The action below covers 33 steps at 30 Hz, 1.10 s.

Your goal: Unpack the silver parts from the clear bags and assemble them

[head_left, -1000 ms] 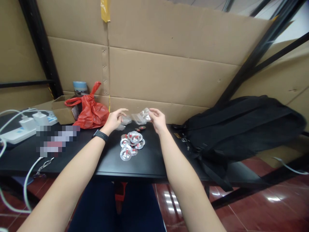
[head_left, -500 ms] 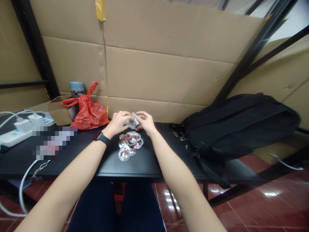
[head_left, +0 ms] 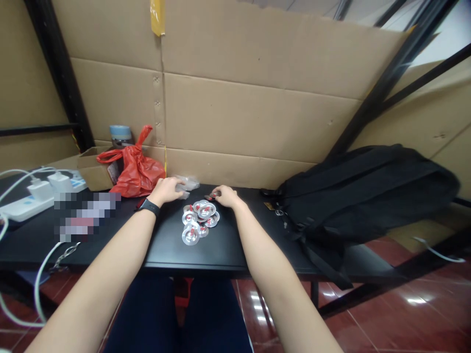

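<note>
Several round silver discs with red marks (head_left: 191, 234) lie in an overlapping pile on the black table (head_left: 165, 252). Behind the pile and to its left, my left hand (head_left: 168, 190) has its fingers closed on a crumpled clear plastic bag (head_left: 189, 183), which rests near the cardboard wall. My right hand (head_left: 225, 195) is behind the pile on the right, its fingertips closed on small dark and red discs (head_left: 211, 197) at the table surface. A black watch is on my left wrist.
A red plastic bag (head_left: 138, 171), an open cardboard box (head_left: 93, 169) and a blue-lidded container (head_left: 120, 133) stand at the back left. A white power strip (head_left: 27, 206) with cables is far left. A black backpack (head_left: 368, 191) lies on the right.
My hands have moved apart. The clear plastic, earlier between both hands, is now at my left hand, further left. My right hand has lowered to the discs behind the pile.
</note>
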{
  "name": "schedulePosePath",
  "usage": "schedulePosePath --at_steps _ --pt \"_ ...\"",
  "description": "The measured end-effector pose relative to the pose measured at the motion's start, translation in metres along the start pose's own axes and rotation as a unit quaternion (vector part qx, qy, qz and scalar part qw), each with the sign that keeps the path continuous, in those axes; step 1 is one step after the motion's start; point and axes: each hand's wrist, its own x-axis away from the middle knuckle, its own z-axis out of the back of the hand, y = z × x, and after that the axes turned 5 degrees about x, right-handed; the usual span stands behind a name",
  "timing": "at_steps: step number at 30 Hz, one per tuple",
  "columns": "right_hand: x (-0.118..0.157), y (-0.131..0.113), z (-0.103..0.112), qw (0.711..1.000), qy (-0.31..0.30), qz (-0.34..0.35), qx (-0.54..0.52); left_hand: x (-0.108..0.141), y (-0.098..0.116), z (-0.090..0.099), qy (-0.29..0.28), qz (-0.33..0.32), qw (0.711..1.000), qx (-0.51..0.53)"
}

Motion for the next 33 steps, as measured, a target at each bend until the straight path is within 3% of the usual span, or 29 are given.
schedulePosePath --at_steps 4,8,14,19,24,29,33 --pt "-0.005 0.006 -0.002 0.989 0.079 0.000 -0.122 -0.003 0.007 -0.004 0.039 -0.010 0.995 0.094" --pt "-0.009 0.012 -0.004 0.970 0.084 -0.010 -0.229 -0.005 0.026 0.000 0.060 -0.007 0.988 0.141" --pt "-0.009 0.015 0.005 0.980 0.153 -0.046 -0.115 -0.004 0.037 0.004 0.079 0.006 0.984 0.161" --pt "-0.004 0.013 0.004 0.997 0.041 0.048 -0.034 -0.004 0.034 0.003 0.064 0.022 0.983 0.173" --pt "0.000 0.008 -0.002 0.998 -0.050 0.039 -0.016 -0.002 0.037 0.002 0.041 0.036 0.987 0.149" --pt "-0.003 0.008 0.001 0.999 0.018 0.032 -0.034 -0.001 0.041 0.000 0.035 0.019 0.987 0.155" --pt "-0.002 0.003 0.008 0.983 0.052 0.077 -0.158 -0.005 0.041 -0.004 0.057 0.000 0.981 0.188"
